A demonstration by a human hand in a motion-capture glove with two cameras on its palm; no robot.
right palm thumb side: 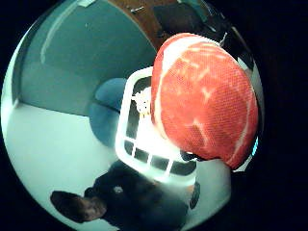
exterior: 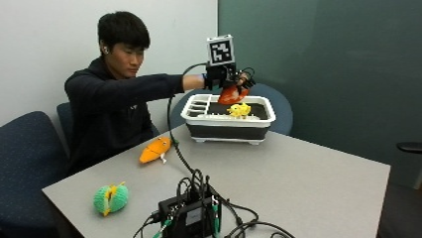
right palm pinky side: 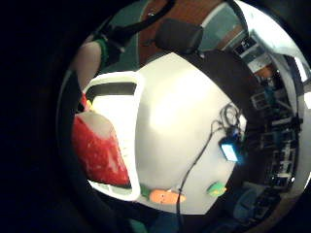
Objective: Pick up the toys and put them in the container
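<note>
A person's gloved right hand (exterior: 227, 79) holds a red and white steak-like plush toy (exterior: 232, 94) above the white and black container (exterior: 198, 114) at the table's far side. The same red toy (right palm thumb side: 204, 98) fills much of the thumb side palm view and shows beside the container rim (right palm pinky side: 138, 141) as the red toy (right palm pinky side: 99, 150) in the little finger side view. A yellow plush toy (exterior: 238, 109) sits inside the container. On the table lie an orange carrot toy (exterior: 155, 149) and a green and yellow toy (exterior: 110, 198).
A black box with cables (exterior: 191, 213) stands at the table's near edge, with a cable running up to the hand. Blue chairs (exterior: 29, 158) stand around the grey table (exterior: 310, 178). The person's other arm is out of sight.
</note>
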